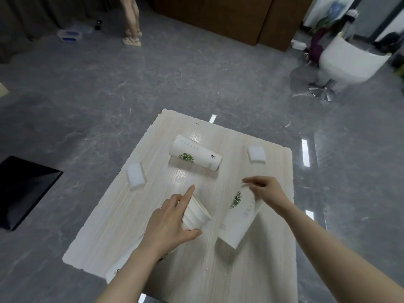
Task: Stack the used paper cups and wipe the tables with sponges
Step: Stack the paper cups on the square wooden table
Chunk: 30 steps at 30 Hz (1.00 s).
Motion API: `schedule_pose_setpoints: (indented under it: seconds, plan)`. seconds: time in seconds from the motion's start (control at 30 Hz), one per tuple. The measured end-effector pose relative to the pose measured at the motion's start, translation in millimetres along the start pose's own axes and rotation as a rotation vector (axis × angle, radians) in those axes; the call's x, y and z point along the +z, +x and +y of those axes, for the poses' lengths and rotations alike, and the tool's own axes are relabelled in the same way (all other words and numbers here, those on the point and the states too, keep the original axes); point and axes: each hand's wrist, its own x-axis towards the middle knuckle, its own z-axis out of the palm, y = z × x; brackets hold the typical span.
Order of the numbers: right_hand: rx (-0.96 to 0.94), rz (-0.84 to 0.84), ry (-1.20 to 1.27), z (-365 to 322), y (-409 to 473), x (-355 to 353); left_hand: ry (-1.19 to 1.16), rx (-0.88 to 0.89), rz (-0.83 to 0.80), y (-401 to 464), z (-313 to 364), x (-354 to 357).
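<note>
Head view, one frame. Item: pale wood-grain table [122,226], filling the lower centre of the frame, on a grey marbled floor [87,95]. Item: left hand [172,221], lower centre, thumb and fingers curled round a short ribbed paper cup [196,215] that it holds tilted, mouth toward the upper right, index finger stretched out along the rim. Item: right hand [266,193], right of centre, fingertips pinching the upper edge of a tall white paper cup with a green round logo [238,217]; this cup slants down to the lower left, its lower end at or just above the tabletop, which of the two cannot be told. Item: second tall logo cup [195,155], lying on its side at the centre of the table, apart from both hands. Item: white sponge [136,176], flat near the table's left edge. Item: second white sponge [256,154], flat near the table's upper right edge. Item: white swivel chair on a chrome base [349,60], upper right of the frame. Item: black tray-like object [24,189] on the floor, left edge. Item: legs of a standing person [131,20], top of the frame, left of centre. Item: brown wooden cabinet [218,16], top centre.
</note>
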Motion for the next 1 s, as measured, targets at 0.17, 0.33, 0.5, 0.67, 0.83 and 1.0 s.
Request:
schedule_pose_setpoints:
  seconds: [0.17,0.33,0.5,0.67,0.83,1.0]
  plan:
    - [-0.041,0.153,0.231,-14.4,-26.0,-2.9,-0.002,0.001,0.011,-6.0,0.1,-0.9]
    - [-0.139,0.281,0.306,-27.2,-40.3,0.5,0.0,0.0,0.021,-10.5,-1.2,-3.8]
    - [-0.189,0.379,0.36,-33.9,-43.6,-0.2,0.006,0.003,0.012,-14.0,-3.7,-6.3]
    - [-0.169,0.31,0.479,-41.1,-50.0,6.3,0.034,-0.01,0.026,-14.7,-6.3,-8.5]
    - [-0.166,0.092,0.546,-46.9,-58.5,16.6,0.032,-0.02,0.054,-14.6,-6.6,-9.4]
    - [-0.2,-0.107,0.529,-51.4,-67.3,27.1,0.037,-0.015,0.068,-13.8,-6.0,-10.7]
